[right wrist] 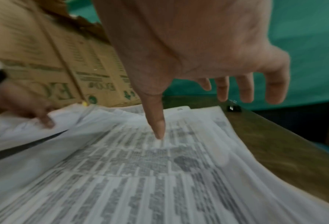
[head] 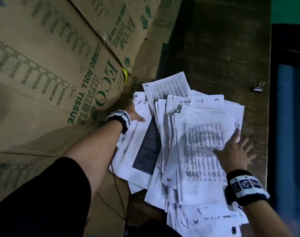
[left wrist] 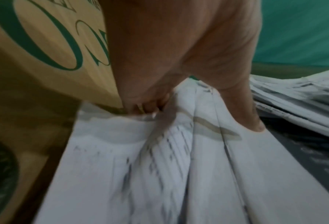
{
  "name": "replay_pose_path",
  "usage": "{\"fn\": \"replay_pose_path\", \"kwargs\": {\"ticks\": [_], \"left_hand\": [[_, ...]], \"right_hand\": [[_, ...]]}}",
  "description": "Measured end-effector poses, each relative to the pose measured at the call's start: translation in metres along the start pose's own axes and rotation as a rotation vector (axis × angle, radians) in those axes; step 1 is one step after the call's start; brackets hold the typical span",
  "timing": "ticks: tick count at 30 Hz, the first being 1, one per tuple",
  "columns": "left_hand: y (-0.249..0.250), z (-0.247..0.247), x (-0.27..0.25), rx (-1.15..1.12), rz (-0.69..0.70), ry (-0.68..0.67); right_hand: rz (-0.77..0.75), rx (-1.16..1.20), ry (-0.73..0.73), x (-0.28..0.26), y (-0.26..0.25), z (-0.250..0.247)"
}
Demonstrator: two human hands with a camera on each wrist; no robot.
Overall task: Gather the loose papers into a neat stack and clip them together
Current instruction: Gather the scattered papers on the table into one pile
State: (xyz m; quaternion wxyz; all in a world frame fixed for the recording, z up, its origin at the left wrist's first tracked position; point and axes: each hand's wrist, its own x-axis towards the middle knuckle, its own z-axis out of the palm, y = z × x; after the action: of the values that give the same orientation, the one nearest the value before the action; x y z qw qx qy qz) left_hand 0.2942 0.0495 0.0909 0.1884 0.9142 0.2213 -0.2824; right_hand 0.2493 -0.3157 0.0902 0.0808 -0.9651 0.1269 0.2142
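Note:
Several loose printed papers [head: 188,134] lie fanned in a messy heap on the wooden table [head: 214,53]. My left hand [head: 134,113] grips the heap's left edge beside the boxes. In the left wrist view its fingers [left wrist: 150,107] curl under the sheets [left wrist: 140,166] and the thumb presses on top. My right hand [head: 236,149] hovers spread over the right side of the heap. Its thumb tip [right wrist: 160,133] touches the top sheet with the printed table [right wrist: 140,174], and the other fingers hang free. A small black binder clip [head: 257,88] lies alone on the table at the far right, also visible as the clip [right wrist: 233,106].
Large cardboard boxes [head: 60,69] printed "ECO HYGIENE JUMBO ROLL TISSUE" stand close along the left of the papers. The table's right edge [head: 268,117] runs just past the clip. A thin black cable [head: 118,190] hangs below my left forearm. Bare wood lies behind the heap.

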Motion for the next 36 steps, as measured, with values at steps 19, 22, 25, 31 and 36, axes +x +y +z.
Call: {"fn": "replay_pose_path", "kwargs": {"ticks": [19, 22, 25, 31, 36], "left_hand": [[-0.025, 0.004, -0.037, -0.334, -0.119, -0.096], [-0.028, -0.004, -0.06, -0.369, -0.121, -0.018], [-0.029, -0.017, -0.09, -0.382, -0.145, 0.104], [-0.032, -0.063, -0.157, -0.479, -0.141, 0.322], [-0.027, -0.105, -0.228, -0.628, -0.098, 0.421]], "right_hand": [[-1.238, -0.742, -0.178, -0.021, -0.078, 0.078], [-1.227, -0.695, -0.13, -0.016, -0.079, 0.082], [-1.236, -0.695, -0.103, -0.021, -0.082, 0.078], [-1.223, -0.727, -0.251, -0.029, -0.086, 0.066], [-1.125, -0.389, -0.423, -0.024, -0.084, 0.052]]}}
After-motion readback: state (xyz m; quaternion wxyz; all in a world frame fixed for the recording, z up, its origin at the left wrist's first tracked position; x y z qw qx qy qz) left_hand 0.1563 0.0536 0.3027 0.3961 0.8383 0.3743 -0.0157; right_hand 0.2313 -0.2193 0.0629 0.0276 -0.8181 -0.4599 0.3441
